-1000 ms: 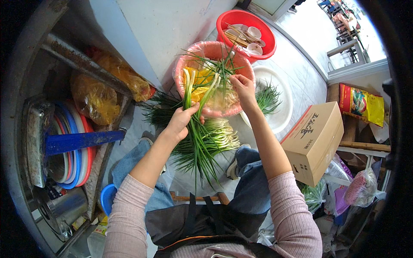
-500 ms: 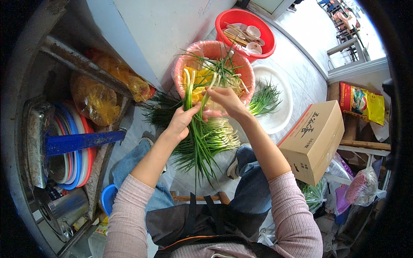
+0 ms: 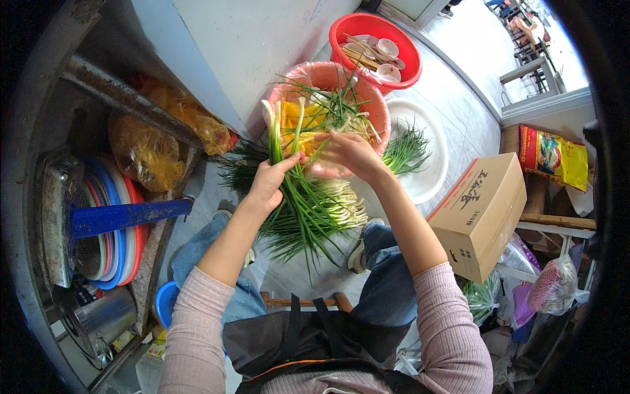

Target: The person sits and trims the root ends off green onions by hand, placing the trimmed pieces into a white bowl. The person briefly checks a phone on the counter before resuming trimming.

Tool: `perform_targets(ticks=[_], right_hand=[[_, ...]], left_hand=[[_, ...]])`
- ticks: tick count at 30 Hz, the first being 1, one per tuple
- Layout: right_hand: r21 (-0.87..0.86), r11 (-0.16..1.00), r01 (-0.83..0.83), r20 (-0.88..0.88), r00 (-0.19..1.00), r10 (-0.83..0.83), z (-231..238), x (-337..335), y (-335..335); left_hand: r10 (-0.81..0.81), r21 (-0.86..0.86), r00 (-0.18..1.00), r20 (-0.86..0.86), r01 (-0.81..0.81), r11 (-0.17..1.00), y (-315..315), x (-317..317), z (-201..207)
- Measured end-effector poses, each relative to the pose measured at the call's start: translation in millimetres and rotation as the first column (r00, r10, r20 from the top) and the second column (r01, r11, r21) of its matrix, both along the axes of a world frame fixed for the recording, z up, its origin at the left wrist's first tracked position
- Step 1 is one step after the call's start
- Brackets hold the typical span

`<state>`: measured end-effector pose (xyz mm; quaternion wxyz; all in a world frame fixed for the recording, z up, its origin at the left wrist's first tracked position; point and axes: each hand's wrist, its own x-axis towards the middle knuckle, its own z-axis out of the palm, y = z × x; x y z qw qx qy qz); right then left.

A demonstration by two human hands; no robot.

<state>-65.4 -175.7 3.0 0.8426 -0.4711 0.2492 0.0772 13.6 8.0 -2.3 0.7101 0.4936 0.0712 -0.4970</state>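
My left hand is closed around a few spring onions, their white root ends pointing up and their green leaves hanging down. Close by on the right, my right hand has its fingers pinched on a thin pale-green strip of spring onion leaf. Beneath both hands, a heap of spring onions lies with the white ends to the right. Just beyond is a pink lined basin holding yellow plastic and green trimmings. Darker green spring onion tops show left of my left hand.
A red basin with bowls and chopsticks stands behind. To the right are a white round tray with some greens and a cardboard box. A metal rack with a blue bar and stacked round lids borders the left.
My left hand has shifted slightly left and down with its spring onions, which stand further left. My right hand has drawn a little right, away from the stalks, with the thin strip between its fingers.
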Motion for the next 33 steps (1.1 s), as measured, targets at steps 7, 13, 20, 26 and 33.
perform_targets(ticks=[7,13,20,26,33], right_hand=[[-0.090,0.983,0.159,0.039,0.987,-0.156,-12,0,-6],[-0.060,0.871,0.487,0.045,0.873,-0.485,6,-3,-46],[-0.434,0.885,0.167,0.028,0.985,-0.172,-4,-1,3],[-0.480,0.856,0.193,-0.033,0.971,-0.237,-6,4,7],[-0.619,0.778,0.108,-0.058,0.981,-0.182,9,1,0]], left_hand=[[-0.021,-0.037,1.000,-0.017,0.020,0.999,-4,-5,1],[-0.043,-0.034,0.998,-0.052,0.041,0.999,0,-2,3],[-0.100,-0.010,0.989,0.112,0.102,0.995,-7,-13,1],[-0.010,-0.003,0.989,0.148,0.010,1.000,-10,-16,2],[-0.108,-0.003,0.979,0.173,0.111,0.994,-7,-15,0]])
